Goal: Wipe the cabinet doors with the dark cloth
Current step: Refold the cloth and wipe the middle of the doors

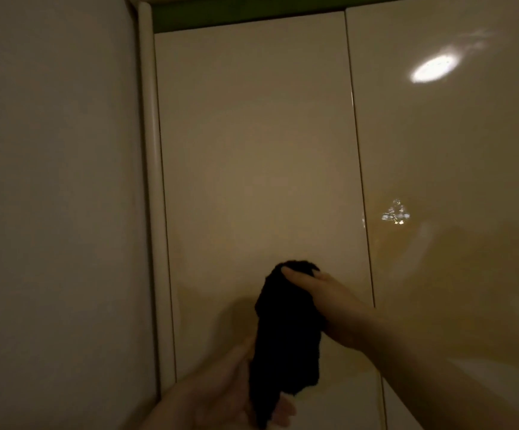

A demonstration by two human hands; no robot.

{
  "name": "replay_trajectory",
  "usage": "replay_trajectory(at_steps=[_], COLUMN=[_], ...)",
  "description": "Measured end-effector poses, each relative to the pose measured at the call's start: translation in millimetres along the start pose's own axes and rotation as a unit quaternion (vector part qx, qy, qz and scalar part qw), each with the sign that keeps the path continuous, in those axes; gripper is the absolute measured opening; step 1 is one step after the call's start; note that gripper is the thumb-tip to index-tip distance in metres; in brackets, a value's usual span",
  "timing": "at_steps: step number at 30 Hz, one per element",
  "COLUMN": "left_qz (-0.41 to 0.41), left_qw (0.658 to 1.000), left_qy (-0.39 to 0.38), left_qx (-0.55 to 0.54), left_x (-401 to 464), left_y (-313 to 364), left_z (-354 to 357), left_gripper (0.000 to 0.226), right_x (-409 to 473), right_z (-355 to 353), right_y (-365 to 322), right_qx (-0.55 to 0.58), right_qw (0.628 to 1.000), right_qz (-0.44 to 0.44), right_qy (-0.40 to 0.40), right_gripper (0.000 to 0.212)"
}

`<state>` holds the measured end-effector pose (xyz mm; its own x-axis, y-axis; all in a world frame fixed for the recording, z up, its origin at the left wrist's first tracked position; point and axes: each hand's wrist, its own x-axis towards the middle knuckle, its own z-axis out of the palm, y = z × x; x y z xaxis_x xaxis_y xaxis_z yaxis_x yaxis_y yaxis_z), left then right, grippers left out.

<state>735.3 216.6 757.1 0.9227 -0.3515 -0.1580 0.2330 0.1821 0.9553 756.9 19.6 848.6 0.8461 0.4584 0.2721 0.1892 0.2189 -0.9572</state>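
A dark cloth (pixel 286 333) hangs bunched in front of the lower part of a glossy cream cabinet door (pixel 252 150). My right hand (pixel 329 302) grips the cloth's upper end, thumb across the top. My left hand (pixel 221 395) holds the cloth's lower end from the left, at the bottom of the view; its fingertips show past the cloth's lower edge. A second cream door (pixel 453 166) stands to the right, split from the first by a thin vertical gap. Whether the cloth touches the door I cannot tell.
A pale rounded vertical trim (pixel 151 181) borders the left door, with a plain wall panel (pixel 53 197) beyond it. A green strip (pixel 236 13) runs above the doors. A bright lamp reflection (pixel 435 69) glares on the right door.
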Motion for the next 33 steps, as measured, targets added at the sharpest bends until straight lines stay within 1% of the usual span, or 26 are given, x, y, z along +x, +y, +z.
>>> replay_trajectory(at_steps=[1, 3, 5, 7, 8, 10, 13, 17, 19, 21, 22, 23, 25, 26, 27, 29, 30, 32, 33], left_qz=[0.017, 0.072, 0.158, 0.228, 0.248, 0.264, 0.257, 0.266, 0.278, 0.302, 0.313, 0.319, 0.333, 0.340, 0.345, 0.353, 0.353, 0.345, 0.337], left_qw=[1.000, 0.996, 0.982, 0.967, 0.962, 0.954, 0.955, 0.958, 0.955, 0.944, 0.936, 0.929, 0.914, 0.906, 0.899, 0.881, 0.870, 0.854, 0.852], left_qy=[-0.004, 0.037, 0.093, 0.104, 0.114, 0.139, 0.132, 0.098, 0.100, 0.134, 0.160, 0.185, 0.227, 0.242, 0.256, 0.289, 0.308, 0.337, 0.345], left_qx=[-0.005, 0.035, 0.047, 0.037, 0.021, -0.023, -0.066, -0.048, -0.011, 0.016, 0.027, 0.034, 0.049, 0.065, 0.081, 0.127, 0.153, 0.194, 0.204], left_x=[-1, -5, -9, -14, -17, -21, -30, -40, -41, -43, -45, -48, -52, -54, -56, -59, -60, -61, -61], left_y=[4, 15, 29, 44, 52, 68, 88, 106, 112, 116, 118, 120, 124, 127, 129, 132, 135, 139, 140], left_z=[3, 10, 12, 19, 20, 21, 28, 48, 54, 52, 50, 47, 40, 37, 35, 36, 37, 37, 37], left_gripper=[0.070, 0.056, 0.056, 0.050, 0.046, 0.047, 0.048, 0.046, 0.049, 0.051, 0.053, 0.057, 0.060, 0.055, 0.045, 0.025, 0.021, 0.022, 0.025], right_x=[1, 3, 4, 4, 4, 5, 4, 1, -6, -9, -11, -12, -17, -18, -19, -21, -21, -19, -19], right_z=[1, 0, -1, -3, -4, -9, -17, -17, -15, -17, -18, -20, -23, -25, -27, -30, -31, -34, -37], right_y=[-5, -15, -26, -37, -40, -45, -47, -50, -54, -58, -61, -64, -70, -72, -75, -81, -85, -92, -96], right_qx=[0.004, 0.001, -0.003, -0.007, -0.010, -0.016, -0.020, 0.004, 0.006, 0.029, 0.018, -0.015, -0.141, -0.197, -0.236, -0.273, -0.277, -0.260, -0.250], right_qw=[1.000, 0.999, 0.998, 0.997, 0.997, 0.996, 0.995, 0.998, 0.999, 0.999, 0.999, 0.997, 0.979, 0.966, 0.954, 0.942, 0.942, 0.948, 0.952], right_qz=[-0.007, -0.028, -0.047, -0.058, -0.063, -0.074, -0.083, -0.057, -0.036, -0.019, -0.028, -0.044, -0.066, -0.074, -0.080, -0.087, -0.088, -0.088, -0.083], right_qy=[0.011, 0.038, 0.051, 0.051, 0.051, 0.054, 0.055, -0.004, -0.023, -0.007, 0.023, 0.063, 0.131, 0.153, 0.167, 0.172, 0.169, 0.162, 0.159], right_gripper=[0.038, 0.041, 0.042, 0.042, 0.044, 0.046, 0.040, 0.036, 0.044, 0.047, 0.042, 0.035, 0.028, 0.029, 0.032, 0.035, 0.038, 0.046, 0.048])
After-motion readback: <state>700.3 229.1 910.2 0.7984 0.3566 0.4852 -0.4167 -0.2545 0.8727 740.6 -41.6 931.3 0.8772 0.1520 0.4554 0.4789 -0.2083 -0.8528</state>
